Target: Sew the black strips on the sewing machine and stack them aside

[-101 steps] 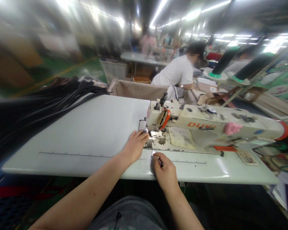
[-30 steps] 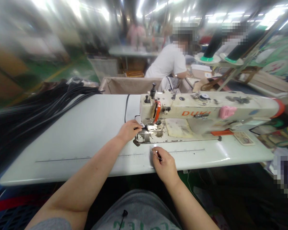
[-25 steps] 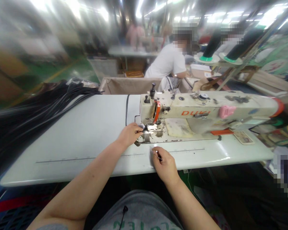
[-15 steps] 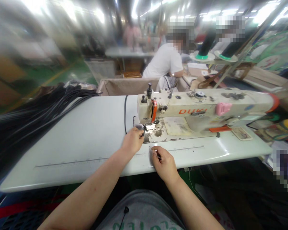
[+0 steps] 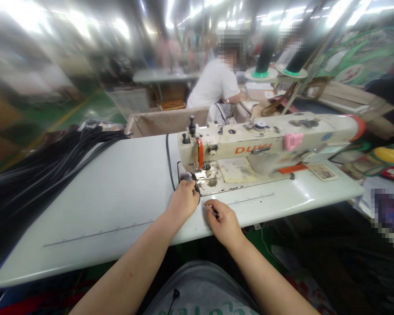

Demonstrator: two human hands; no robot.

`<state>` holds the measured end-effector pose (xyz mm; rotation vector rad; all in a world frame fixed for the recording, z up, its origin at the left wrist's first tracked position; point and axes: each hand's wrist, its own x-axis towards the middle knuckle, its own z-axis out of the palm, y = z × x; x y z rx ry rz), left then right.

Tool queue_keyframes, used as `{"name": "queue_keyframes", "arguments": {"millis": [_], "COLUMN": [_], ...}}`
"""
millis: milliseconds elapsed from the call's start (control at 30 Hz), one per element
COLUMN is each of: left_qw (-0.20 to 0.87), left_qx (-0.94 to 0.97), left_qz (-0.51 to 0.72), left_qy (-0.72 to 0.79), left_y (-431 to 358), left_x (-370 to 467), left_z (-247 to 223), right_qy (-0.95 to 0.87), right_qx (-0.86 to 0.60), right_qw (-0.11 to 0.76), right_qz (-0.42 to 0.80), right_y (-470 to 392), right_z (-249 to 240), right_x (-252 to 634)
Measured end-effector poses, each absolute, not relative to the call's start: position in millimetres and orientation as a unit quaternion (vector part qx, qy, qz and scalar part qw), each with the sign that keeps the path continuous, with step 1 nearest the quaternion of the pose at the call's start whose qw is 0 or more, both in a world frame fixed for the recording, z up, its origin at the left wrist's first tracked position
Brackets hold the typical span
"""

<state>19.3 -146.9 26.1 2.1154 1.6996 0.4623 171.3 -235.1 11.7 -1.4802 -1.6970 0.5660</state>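
Many black straps (image 5: 36, 175) lie in a thick bundle across the far left of the white table (image 5: 118, 192), fanning out toward its back edge. One thin black strap (image 5: 168, 162) runs apart from that bundle, from the table's far edge forward along the left side of the sewing machine (image 5: 265, 142) and down to its needle area.

Next comes the left hand (image 5: 183, 203), resting on the table just in front of the machine's metal plate. Its fingers are curled together and its fingertips (image 5: 194, 187) pinch the near end of the thin black strap, right beside the presser foot (image 5: 197, 174). The forearm crosses the table's front edge from the lower left.

Just beside it, to the right, is the right hand (image 5: 223, 222), lying on the table near the front edge. Its fingers are folded in, closed on a small dark slender tool (image 5: 214, 212) whose tip sticks out toward the left hand; what kind of tool it is cannot be made out. The two hands are close but not touching.

Further right the cream sewing machine stretches along the table, with an orange guard at its head, orange lettering on its arm and a pink clip (image 5: 293, 141) on top. Behind it a person in a white shirt (image 5: 213, 85) sits at another table, and two dark thread cones (image 5: 265, 57) stand on a rack.
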Motion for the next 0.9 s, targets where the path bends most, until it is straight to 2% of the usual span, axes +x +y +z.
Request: {"name": "queue_keyframes", "arguments": {"millis": [133, 300, 500, 667, 900], "left_qw": [0.194, 0.165, 0.058, 0.039, 0.015], "left_qx": [0.787, 0.821, 0.877, 0.910, 0.930], "left_qz": [0.086, 0.013, 0.087, 0.120, 0.128], "left_qy": [0.579, 0.546, 0.468, 0.394, 0.343], "left_y": [-156, -170, -174, -165, -164], "left_x": [17, 17, 7, -4, -7], "left_z": [39, 54, 39, 10, 5], "right_qy": [-0.650, -0.587, -0.418, -0.247, -0.113], "right_qx": [-0.570, -0.571, -0.668, -0.781, -0.870], "right_qw": [0.419, 0.488, 0.554, 0.522, 0.476], "right_qz": [0.277, 0.302, 0.268, 0.238, 0.057], "right_y": [-236, -253, -289, -331, -409], "right_z": [18, 17, -10, -40, -43], "right_x": [175, 199, 258, 325, 404]}}
